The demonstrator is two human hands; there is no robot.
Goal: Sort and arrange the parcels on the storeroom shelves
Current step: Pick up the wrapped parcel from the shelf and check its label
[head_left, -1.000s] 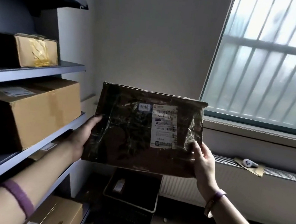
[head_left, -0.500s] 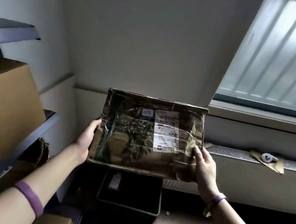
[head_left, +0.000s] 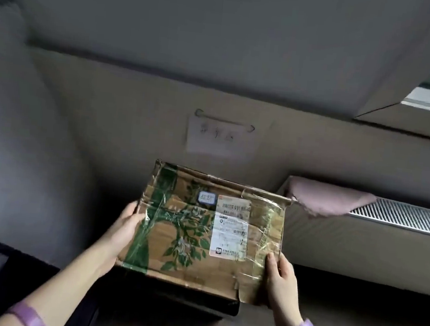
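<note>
Holding parcel in mid-air over the floor, with left hand wrapped round its left edge and right hand gripping the lower right corner, thumb on the front. Taped brown cardboard with green leaf print and white label, closed, so no view of contents. Directly below, dark crate on floor, interior hidden by parcel; to the right, radiator with pink cloth draped on top, and paper note on the wall above.
</note>
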